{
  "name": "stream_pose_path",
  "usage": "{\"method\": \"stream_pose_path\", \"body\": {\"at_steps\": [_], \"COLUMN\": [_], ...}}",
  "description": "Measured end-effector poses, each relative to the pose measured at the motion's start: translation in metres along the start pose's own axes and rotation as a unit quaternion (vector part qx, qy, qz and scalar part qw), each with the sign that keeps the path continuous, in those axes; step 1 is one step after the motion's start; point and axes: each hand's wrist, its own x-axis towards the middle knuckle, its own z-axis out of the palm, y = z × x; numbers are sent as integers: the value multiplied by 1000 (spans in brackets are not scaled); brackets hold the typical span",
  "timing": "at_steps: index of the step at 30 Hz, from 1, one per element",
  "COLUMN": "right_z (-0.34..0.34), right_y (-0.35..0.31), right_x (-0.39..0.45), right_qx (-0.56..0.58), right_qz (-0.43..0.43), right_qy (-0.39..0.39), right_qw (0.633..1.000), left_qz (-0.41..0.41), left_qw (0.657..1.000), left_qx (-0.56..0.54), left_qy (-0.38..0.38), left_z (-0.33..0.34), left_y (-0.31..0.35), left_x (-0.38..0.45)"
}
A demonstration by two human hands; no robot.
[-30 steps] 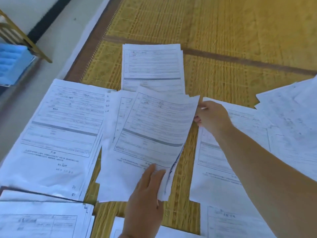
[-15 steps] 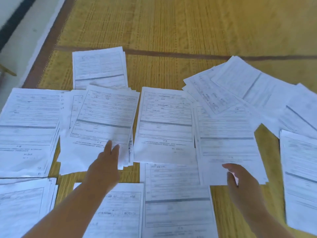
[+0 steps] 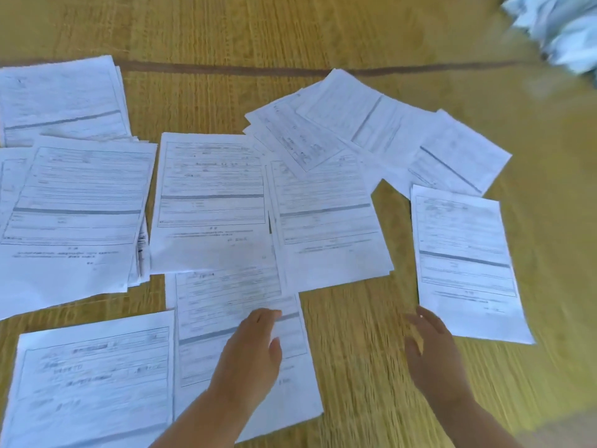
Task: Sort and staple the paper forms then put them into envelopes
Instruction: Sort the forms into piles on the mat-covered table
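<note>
Several white printed paper forms lie spread over a yellow woven mat (image 3: pixel 355 334). My left hand (image 3: pixel 250 354) hovers or rests on a form (image 3: pixel 206 302) near the front middle, fingers relaxed, holding nothing. My right hand (image 3: pixel 429 354) is over bare mat, fingers loosely spread, just below and left of a single form (image 3: pixel 465 253) on the right. Other forms sit in piles: a left pile (image 3: pixel 77 208), a middle form (image 3: pixel 210 195), one beside it (image 3: pixel 326 218), and a fanned heap (image 3: pixel 371 124) behind.
Another form (image 3: pixel 93 376) lies at the front left and a pile (image 3: pixel 61 98) at the back left. A crumpled white heap (image 3: pixel 562 30) sits at the far right corner. A dark seam (image 3: pixel 226 70) crosses the mat.
The view swung right. My left hand left the left pile and moved to the front middle form. My right hand shifted right over the mat near the single form.
</note>
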Motion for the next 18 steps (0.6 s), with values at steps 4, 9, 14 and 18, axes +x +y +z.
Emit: {"method": "stream_pose_path", "body": {"at_steps": [4,9,14,18], "right_z": [-21,-24,-39,-87], "right_y": [36,69,90,143], "right_x": [26,65,107,129], "right_qx": [13,5,60,154], "right_qz": [18,-31,-74,54], "right_qy": [61,79,131,177], "right_qw": [998,996,987,971], "left_qz": [66,122,69,48], "left_qw": [997,988,980,976], "left_qx": [27,88,183,210], "left_qy": [2,-33,-39,-26], "left_z": [7,33,67,92], "left_y": [18,64,102,105], "left_x": [17,64,120,141]}}
